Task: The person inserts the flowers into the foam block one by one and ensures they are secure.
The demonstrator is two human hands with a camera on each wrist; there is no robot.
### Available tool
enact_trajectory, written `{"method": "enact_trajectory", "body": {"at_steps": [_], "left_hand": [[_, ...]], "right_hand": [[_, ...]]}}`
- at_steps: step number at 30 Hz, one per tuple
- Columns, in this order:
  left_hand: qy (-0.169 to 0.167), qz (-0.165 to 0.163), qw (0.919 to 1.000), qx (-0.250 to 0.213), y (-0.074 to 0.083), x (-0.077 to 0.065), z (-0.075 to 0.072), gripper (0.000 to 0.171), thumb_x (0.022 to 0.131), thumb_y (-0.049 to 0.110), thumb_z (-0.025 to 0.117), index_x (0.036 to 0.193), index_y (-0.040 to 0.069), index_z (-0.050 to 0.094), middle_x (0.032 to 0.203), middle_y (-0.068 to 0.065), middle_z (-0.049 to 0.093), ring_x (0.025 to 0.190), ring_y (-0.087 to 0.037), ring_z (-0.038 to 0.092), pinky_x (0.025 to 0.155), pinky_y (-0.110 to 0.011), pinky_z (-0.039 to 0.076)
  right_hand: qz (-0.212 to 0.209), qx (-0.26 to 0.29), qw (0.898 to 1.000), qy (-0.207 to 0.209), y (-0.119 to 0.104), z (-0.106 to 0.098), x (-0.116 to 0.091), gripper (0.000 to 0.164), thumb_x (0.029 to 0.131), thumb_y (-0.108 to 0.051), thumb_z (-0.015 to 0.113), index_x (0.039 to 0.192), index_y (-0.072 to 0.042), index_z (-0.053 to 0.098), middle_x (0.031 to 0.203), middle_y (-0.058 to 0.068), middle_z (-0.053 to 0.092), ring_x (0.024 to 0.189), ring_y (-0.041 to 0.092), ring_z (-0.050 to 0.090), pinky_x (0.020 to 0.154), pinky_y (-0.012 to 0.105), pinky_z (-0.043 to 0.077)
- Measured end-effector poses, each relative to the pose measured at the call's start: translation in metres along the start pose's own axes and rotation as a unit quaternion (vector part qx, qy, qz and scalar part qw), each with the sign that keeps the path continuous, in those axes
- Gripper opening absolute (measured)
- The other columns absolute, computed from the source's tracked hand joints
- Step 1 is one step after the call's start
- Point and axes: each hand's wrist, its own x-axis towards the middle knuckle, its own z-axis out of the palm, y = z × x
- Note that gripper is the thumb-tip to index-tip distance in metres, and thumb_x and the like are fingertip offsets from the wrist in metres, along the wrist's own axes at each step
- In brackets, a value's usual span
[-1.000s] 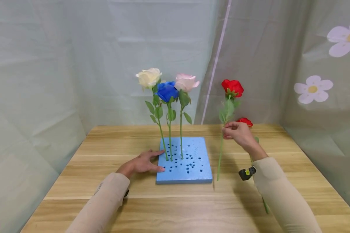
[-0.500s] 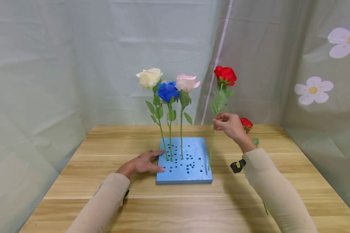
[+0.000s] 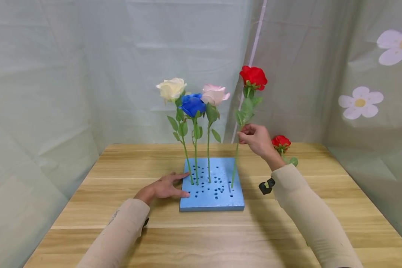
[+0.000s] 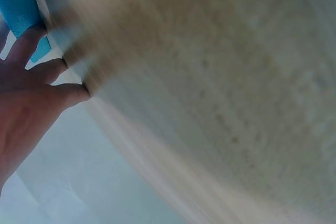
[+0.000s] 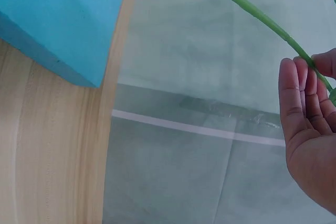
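My right hand (image 3: 259, 140) pinches the green stem of a red artificial rose (image 3: 253, 77) just under its leaves. The stem's lower end is over the right part of a blue foam board (image 3: 214, 204) dotted with holes. In the right wrist view, thumb and fingertips close on the stem (image 5: 257, 13). My left hand (image 3: 162, 187) lies spread at the board's left edge, thumb and forefinger on its top. In the left wrist view, other fingertips touch the table. A cream rose (image 3: 171, 89), a blue rose (image 3: 192, 105) and a pink rose (image 3: 215, 95) stand upright in the board.
Another red rose (image 3: 281, 143) lies on the wooden table (image 3: 187, 242) at the right, its stem mostly hidden behind my right forearm. Pale cloth curtains (image 3: 137, 44) hang behind the table and on both sides.
My right hand has carried the red rose left and upward, from beside the board to over its right part. The left hand and the standing roses have stayed put.
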Motion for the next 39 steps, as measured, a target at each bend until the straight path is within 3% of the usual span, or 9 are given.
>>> {"method": "enact_trajectory", "body": {"at_steps": [8,15,25,34,39], "left_hand": [[-0.003,0.000,1.0000,0.009,0.002,0.000,-0.001,0.090,0.081,0.051,0.080,0.156,0.028,0.037,0.163,-0.021,0.018,0.151,-0.042,0.005,0.113,-0.068,0.014],[-0.006,-0.002,0.9999,0.008,0.002,-0.001,-0.001,0.090,0.081,0.051,0.080,0.156,0.029,0.037,0.163,-0.022,0.017,0.150,-0.043,0.005,0.113,-0.069,0.013],[-0.001,-0.001,0.9999,0.014,-0.001,0.001,0.000,0.091,0.080,0.053,0.080,0.156,0.029,0.036,0.163,-0.022,0.018,0.150,-0.044,0.007,0.112,-0.070,0.015],[0.001,0.003,1.0000,0.007,-0.001,0.002,0.000,0.090,0.080,0.052,0.081,0.155,0.030,0.038,0.163,-0.021,0.019,0.150,-0.042,0.007,0.113,-0.068,0.017],[0.001,0.004,1.0000,0.008,-0.001,0.002,0.000,0.090,0.080,0.052,0.080,0.155,0.030,0.038,0.163,-0.021,0.019,0.151,-0.041,0.007,0.113,-0.068,0.017]], "right_hand": [[-0.011,-0.022,1.000,0.001,-0.007,0.005,0.007,0.021,0.095,-0.016,0.068,0.102,0.004,0.064,0.090,0.014,0.067,0.082,0.029,0.068,0.073,0.032,0.056],[-0.024,-0.016,1.000,0.010,-0.009,0.014,0.013,0.019,0.094,-0.014,0.069,0.101,0.004,0.065,0.088,0.014,0.068,0.076,0.023,0.068,0.068,0.032,0.054],[-0.048,0.002,0.999,0.018,-0.012,0.028,0.014,0.016,0.093,-0.010,0.069,0.097,0.004,0.065,0.085,0.014,0.068,0.079,0.031,0.066,0.058,0.022,0.047],[-0.061,0.008,0.998,0.013,-0.007,0.039,0.009,0.014,0.093,-0.012,0.071,0.094,0.002,0.065,0.085,0.012,0.068,0.081,0.033,0.066,0.060,0.022,0.050],[-0.077,0.008,0.997,0.010,-0.003,0.043,0.004,0.015,0.093,-0.013,0.071,0.090,0.001,0.066,0.084,0.012,0.068,0.076,0.025,0.064,0.059,0.024,0.048]]}}
